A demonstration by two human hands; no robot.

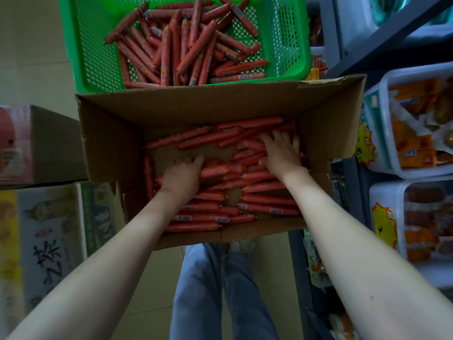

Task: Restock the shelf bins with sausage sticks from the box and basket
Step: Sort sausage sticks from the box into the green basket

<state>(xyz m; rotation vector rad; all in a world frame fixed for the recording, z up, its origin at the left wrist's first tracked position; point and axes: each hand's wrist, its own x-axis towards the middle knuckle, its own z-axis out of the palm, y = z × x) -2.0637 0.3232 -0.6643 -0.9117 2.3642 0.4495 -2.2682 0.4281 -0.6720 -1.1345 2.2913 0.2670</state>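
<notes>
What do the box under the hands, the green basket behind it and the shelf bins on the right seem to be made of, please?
The box: matte brown cardboard, judging by its creased, folded flaps. The basket: moulded green plastic, slightly glossy, with open lattice walls. The shelf bins: probably smooth translucent whitish plastic, since their contents show dimly through.

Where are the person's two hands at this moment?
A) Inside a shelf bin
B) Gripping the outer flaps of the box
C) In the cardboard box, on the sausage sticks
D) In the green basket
C: the left hand and right hand both lie on the sausage sticks inside the cardboard box, while the green basket beyond it is untouched.
</notes>
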